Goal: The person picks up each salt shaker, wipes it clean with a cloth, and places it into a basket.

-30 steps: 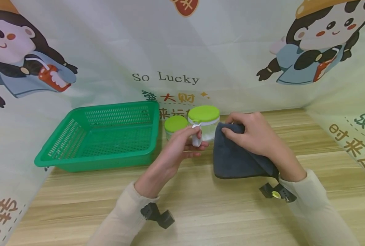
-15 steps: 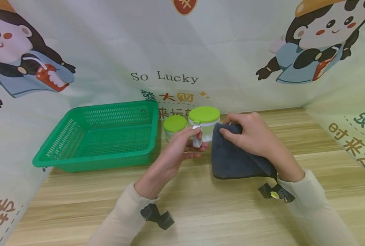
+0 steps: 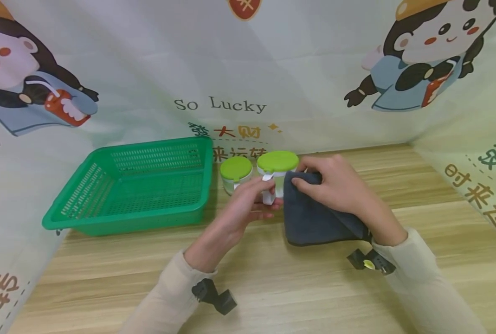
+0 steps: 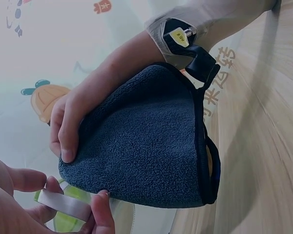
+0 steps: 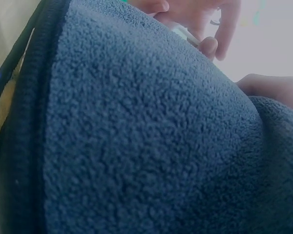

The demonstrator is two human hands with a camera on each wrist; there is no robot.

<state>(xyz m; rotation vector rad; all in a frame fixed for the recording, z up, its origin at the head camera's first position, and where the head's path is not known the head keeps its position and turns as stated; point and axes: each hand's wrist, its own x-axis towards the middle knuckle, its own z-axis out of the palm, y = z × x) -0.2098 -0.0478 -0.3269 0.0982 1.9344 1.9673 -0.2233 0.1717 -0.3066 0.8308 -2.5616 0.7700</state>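
A clear jar with a bright green lid (image 3: pixel 278 161) is held by its white handle (image 3: pixel 268 196) in my left hand (image 3: pixel 241 204), thumb on top and fingers beneath. My right hand (image 3: pixel 335 188) pinches a folded dark blue-grey cloth (image 3: pixel 320 222) at its upper corner, against the jar's right side. The cloth hides part of the jar. In the left wrist view, the curved handle (image 4: pixel 64 204) sits between the left fingers, below the hanging cloth (image 4: pixel 141 136). Fleecy cloth (image 5: pixel 136 136) fills most of the right wrist view.
A smaller jar with a green lid (image 3: pixel 236 168) stands just left of the held jar. Further left is a green perforated plastic basket (image 3: pixel 124 221). A printed curtain (image 3: pixel 314 83) rises behind the wooden table (image 3: pixel 273 297).
The held jar has come slightly nearer and down, apart from the smaller jar. My right hand and the cloth have shifted a little left. Both hands keep their holds.
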